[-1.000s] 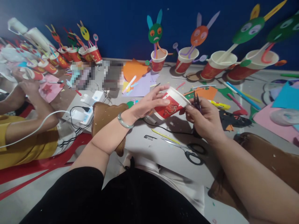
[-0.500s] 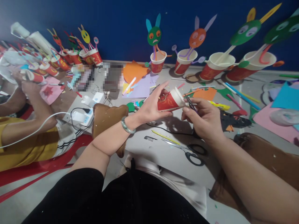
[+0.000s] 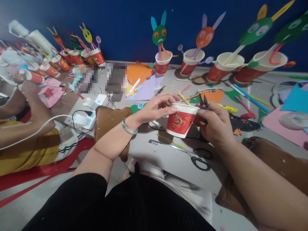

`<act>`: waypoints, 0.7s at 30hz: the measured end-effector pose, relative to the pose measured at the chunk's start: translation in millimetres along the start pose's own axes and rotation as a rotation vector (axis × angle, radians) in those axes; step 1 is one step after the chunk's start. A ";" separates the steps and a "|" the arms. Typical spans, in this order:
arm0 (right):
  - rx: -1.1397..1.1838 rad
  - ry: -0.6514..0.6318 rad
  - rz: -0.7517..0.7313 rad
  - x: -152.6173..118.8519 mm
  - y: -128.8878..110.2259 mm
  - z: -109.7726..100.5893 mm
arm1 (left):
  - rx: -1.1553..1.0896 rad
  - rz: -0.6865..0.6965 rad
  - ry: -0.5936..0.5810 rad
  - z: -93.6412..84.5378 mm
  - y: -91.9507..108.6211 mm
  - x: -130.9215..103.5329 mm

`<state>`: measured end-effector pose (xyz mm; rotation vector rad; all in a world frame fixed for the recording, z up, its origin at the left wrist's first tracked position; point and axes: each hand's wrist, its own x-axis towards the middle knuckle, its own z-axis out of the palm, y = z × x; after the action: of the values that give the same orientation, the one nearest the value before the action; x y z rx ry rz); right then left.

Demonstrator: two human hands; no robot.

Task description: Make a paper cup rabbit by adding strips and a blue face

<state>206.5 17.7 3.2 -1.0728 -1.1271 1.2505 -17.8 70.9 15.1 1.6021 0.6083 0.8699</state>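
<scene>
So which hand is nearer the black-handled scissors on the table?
Right. The right hand is just beyond the scissors' handles; the left hand is farther, beyond the blades.

Behind the table (image 3: 141, 147) is a blue wall (image 3: 130, 32); at left, a power strip (image 3: 90, 120) holds a black plug (image 3: 89, 113), near a red chair (image 3: 74, 157) and a co-worker's yellow garment (image 3: 36, 152)

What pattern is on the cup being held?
The paper cup has a gold, dragon-like design on red; the head view shows it best.

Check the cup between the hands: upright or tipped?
Roughly upright, slightly tilted: the cup has its rim on top and base below.
</scene>
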 end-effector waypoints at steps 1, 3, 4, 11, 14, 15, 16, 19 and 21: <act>0.011 0.016 0.018 -0.1 -2.2 1.7 | -0.009 -0.010 -0.019 0.5 2.1 -0.1; 0.029 0.045 0.048 -0.8 -6.0 4.4 | -0.049 -0.060 -0.065 1.4 5.6 -0.9; 0.035 0.050 0.059 -1.4 -7.2 5.2 | -0.071 -0.092 -0.084 1.6 7.1 -1.6; 0.030 -0.007 0.057 -3.0 -5.8 5.3 | -0.147 -0.271 -0.209 -0.1 16.0 -4.8; 0.045 0.003 0.063 -2.6 -5.3 6.3 | -0.169 -0.295 -0.259 0.3 20.2 -5.2; 0.043 0.014 0.071 -2.5 -5.2 6.8 | -0.175 -0.299 -0.264 0.6 20.9 -5.3; 0.039 0.032 0.081 -2.3 -4.8 7.1 | -0.180 -0.300 -0.261 1.0 20.9 -5.4; 0.016 0.118 0.086 -1.0 -1.0 5.6 | -0.205 -0.289 -0.189 2.4 16.5 -5.4; -0.002 0.180 0.048 0.4 4.1 2.2 | -0.225 -0.284 -0.091 3.4 10.9 -5.1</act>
<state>203.7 18.2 -0.6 -1.1947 -0.9710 1.1655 -18.8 62.6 24.5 1.3068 0.6314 0.6273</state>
